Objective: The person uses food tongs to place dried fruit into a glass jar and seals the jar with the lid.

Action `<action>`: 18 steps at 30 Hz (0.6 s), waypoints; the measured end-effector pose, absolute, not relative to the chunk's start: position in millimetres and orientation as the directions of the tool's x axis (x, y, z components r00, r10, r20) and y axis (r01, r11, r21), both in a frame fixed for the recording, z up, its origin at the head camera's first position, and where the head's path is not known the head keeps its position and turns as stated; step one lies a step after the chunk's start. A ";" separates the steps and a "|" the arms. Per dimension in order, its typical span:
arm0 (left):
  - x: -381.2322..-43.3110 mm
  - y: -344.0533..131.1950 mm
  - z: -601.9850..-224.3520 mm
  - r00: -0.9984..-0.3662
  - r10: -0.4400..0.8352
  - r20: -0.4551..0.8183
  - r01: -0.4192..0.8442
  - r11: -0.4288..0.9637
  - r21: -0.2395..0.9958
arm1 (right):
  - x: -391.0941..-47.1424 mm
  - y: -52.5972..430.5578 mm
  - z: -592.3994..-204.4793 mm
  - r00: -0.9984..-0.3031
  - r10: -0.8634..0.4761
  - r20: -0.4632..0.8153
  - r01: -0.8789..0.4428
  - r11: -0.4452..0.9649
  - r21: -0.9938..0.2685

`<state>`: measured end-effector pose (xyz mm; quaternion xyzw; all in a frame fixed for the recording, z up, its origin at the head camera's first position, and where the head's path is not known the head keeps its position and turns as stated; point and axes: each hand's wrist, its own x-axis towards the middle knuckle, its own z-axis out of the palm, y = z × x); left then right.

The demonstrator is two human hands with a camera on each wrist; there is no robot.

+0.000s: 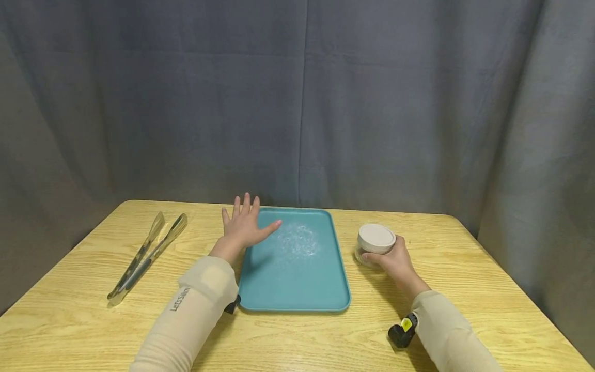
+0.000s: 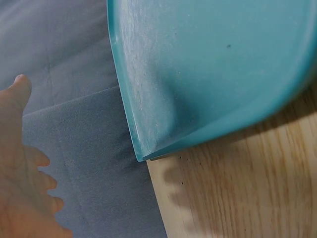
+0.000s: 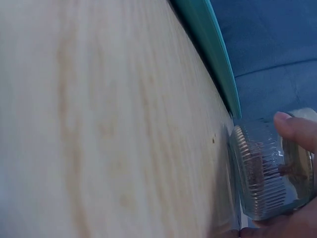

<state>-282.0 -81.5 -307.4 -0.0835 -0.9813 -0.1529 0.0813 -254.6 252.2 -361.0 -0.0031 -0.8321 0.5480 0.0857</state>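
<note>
My right hand [image 1: 394, 262] grips a clear ribbed jar [image 3: 265, 171] with a white lid [image 1: 376, 235], to the right of the tray. The jar's base is at or close to the tabletop; whether it touches I cannot tell. My left hand [image 1: 243, 227] is held over the far left edge of the blue-green tray [image 1: 297, 289], fingers spread and holding nothing. In the left wrist view that hand [image 2: 25, 183] appears apart from the tray. A whitish speckled patch [image 1: 298, 241] marks the tray's upper middle.
Metal tongs [image 1: 147, 258] with dark grips lie spread on the left of the wooden table [image 1: 297, 341]. A grey curtain [image 1: 297, 103] hangs behind the table's far edge. Wrist-mounted devices, including a black one [image 1: 402, 333], sit at both cuffs.
</note>
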 end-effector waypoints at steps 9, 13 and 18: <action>-281.8 -79.3 -308.0 -0.971 0.142 0.190 0.193 0.940 0.280 | -255.5 253.7 -363.0 -0.980 0.089 0.177 -0.119 0.449 -0.885; -281.8 -80.2 -310.0 -0.972 0.143 0.185 0.192 0.939 0.285 | -255.8 252.4 -363.6 -0.983 0.089 0.159 -0.103 0.448 -0.888; -281.0 -82.4 -312.5 -0.974 0.144 0.174 0.191 0.937 0.294 | -251.9 250.8 -359.4 -0.989 0.077 0.125 -0.084 0.406 -0.910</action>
